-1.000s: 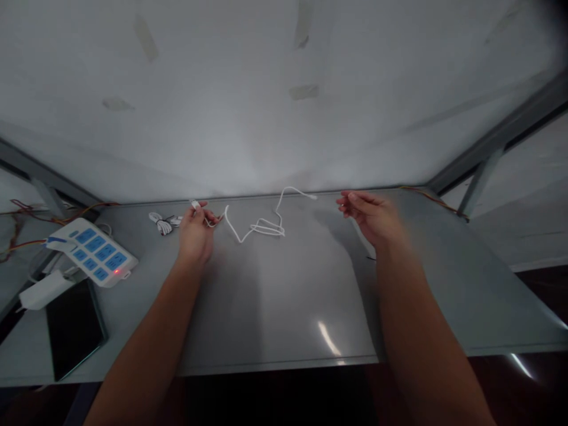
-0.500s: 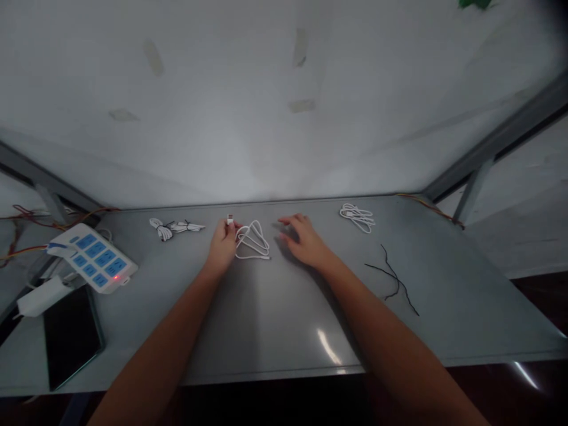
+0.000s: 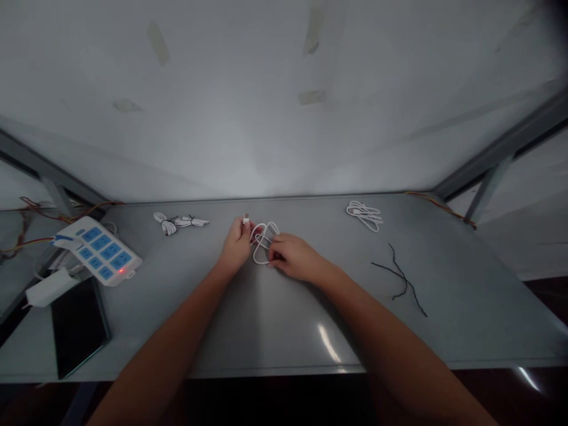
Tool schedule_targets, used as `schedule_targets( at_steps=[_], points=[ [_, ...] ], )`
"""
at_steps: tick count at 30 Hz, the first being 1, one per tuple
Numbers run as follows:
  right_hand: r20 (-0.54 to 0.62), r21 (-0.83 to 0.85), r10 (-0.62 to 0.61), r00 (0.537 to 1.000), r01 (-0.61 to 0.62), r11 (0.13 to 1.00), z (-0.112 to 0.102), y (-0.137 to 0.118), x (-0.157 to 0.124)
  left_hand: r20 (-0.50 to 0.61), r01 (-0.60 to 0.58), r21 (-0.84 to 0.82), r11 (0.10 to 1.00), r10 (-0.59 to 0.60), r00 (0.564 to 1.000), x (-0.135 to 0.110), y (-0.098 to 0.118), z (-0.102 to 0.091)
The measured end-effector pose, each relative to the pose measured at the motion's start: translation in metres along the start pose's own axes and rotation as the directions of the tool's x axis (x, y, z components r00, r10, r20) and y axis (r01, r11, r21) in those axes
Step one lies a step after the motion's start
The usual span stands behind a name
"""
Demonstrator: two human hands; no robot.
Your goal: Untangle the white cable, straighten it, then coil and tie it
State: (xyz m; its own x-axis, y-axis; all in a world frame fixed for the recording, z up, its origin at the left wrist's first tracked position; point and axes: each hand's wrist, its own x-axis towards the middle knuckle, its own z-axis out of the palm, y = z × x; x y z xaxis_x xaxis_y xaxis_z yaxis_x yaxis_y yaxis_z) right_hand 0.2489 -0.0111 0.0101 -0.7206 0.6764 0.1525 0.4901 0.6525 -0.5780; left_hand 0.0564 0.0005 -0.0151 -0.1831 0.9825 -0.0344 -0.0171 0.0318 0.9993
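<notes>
A loosely looped white USB cable (image 3: 261,241) lies between my two hands at the middle of the grey table. My left hand (image 3: 236,244) pinches it near its USB plug, which points up past the thumb. From the right, my right hand (image 3: 290,255) has its fingers closed on the lower right of the loops, covering the cable's other end. To the left rest two white cable bundles (image 3: 180,222) bound with dark ties. A coiled white cable (image 3: 364,215) without a visible tie sits at the back right. Several black twist ties (image 3: 403,278) lie crossed at the right.
At the left stands a white power strip (image 3: 104,251) with blue sockets and a lit red light. A white adapter (image 3: 52,287) and a dark tablet (image 3: 80,325) lie in front of it. A pale wall closes the back; metal frame bars (image 3: 488,183) flank the table.
My right hand has moved left and closed on the white cable's loops. My left hand still holds the plug end. The whole view has shifted slightly.
</notes>
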Motion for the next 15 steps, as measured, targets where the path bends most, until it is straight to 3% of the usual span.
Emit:
schedule_targets(
  at_steps=[3,6,8,9,12,15],
  points=[
    [-0.057,0.061,-0.001,0.998,0.005,0.998,-0.006,0.007,-0.003,-0.011,0.012,-0.02,1.0,-0.012,1.0,0.002,0.0,-0.002],
    [-0.213,0.304,0.218,0.953,-0.147,0.941,-0.023,0.02,-0.013,-0.127,-0.027,-0.07,0.997,0.018,0.992,0.008,0.002,-0.01],
    [-0.309,0.509,0.432,0.847,-0.236,0.828,-0.04,0.034,-0.022,-0.239,-0.077,-0.126,0.989,0.045,0.97,0.013,0.005,-0.019],
    [-0.352,0.602,0.507,0.787,-0.224,0.766,-0.049,0.043,-0.027,-0.29,-0.106,-0.162,0.981,0.055,0.956,0.016,0.007,-0.024],
    [-0.455,0.781,0.64,0.619,-0.067,0.621,-0.075,0.066,-0.042,-0.374,-0.17,-0.26,0.951,0.063,0.925,0.023,0.013,-0.037],
    [-0.479,0.873,0.737,0.477,0.169,0.458,-0.094,0.081,-0.055,-0.342,-0.073,-0.36,0.93,-0.059,0.938,0.028,0.017,-0.047]
  ],
)
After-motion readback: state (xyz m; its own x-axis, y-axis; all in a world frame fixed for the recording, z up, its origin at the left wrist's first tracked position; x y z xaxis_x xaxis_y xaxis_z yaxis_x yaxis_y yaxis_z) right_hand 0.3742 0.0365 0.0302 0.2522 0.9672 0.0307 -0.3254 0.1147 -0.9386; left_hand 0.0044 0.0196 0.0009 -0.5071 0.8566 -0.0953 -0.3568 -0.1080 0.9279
